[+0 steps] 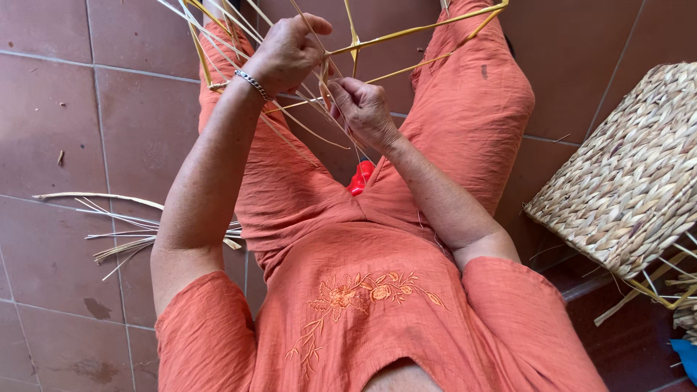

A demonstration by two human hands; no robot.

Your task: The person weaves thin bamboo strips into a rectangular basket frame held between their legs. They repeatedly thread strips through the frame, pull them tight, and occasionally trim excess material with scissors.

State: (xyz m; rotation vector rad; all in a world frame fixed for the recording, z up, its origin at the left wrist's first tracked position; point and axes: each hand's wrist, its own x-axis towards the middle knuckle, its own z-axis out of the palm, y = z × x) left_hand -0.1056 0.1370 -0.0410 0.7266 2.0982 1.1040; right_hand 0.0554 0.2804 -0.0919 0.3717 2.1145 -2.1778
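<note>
Left hand (289, 51) clenched around thin, stiff yellow cane strips (377, 36) above the knees; right hand (363, 109) pinched one strand (smooth, flat). A coarse woven basket (632, 174) sat at the right.

A: What's cut off up top?
B: The frame (406, 33) of yellow strips runs out past the top edge, so its full shape can't be told. Knees gone there too.
A: Hands?
B: Left hand (287, 51) fingertips curl behind the strips, hidden. Right hand (363, 109) thumb side tucked under strips, grip not clear.
A: That red thing?
B: Red thing (359, 178) sits between the legs, mostly hidden by the right wrist & cloth. Can't tell what it is.
A: Right side?
B: Basket (632, 167) cut by the right edge; blue bit (686, 359) at bottom right corner, too little showing. Loose strips (123, 229) on the floor partly behind the left arm.
</note>
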